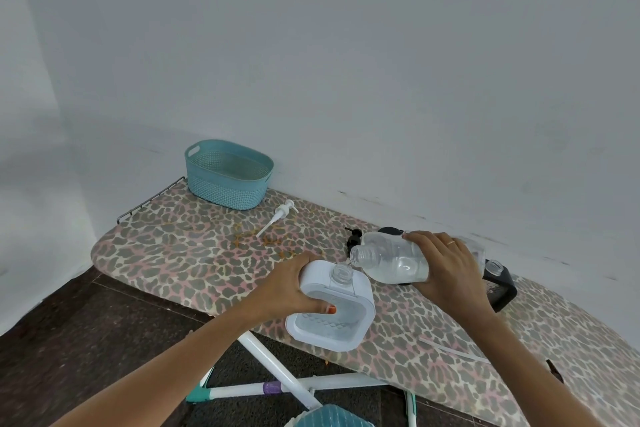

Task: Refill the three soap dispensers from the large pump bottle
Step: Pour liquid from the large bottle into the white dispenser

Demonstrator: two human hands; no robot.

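My right hand (446, 267) grips the large clear bottle (391, 258), tipped on its side with its open neck pointing left. The neck hangs just over the open mouth of a white square soap dispenser (337, 315). My left hand (294, 288) holds that dispenser by its left side, thumb on its front face, tilted near the board's front edge. The bottle holds clear liquid. Its white pump (278, 217) lies loose on the leopard-print ironing board (180, 246). A black dispenser (500, 288) with an open clear neck lies behind my right hand, partly hidden.
A teal woven basket (228, 180) stands at the board's far left end by the white wall. A black pump head (355, 237) lies behind the bottle's neck. A thin white tube (453, 350) rests on the board near the front right. The board's white legs (277, 367) stand on a dark floor.
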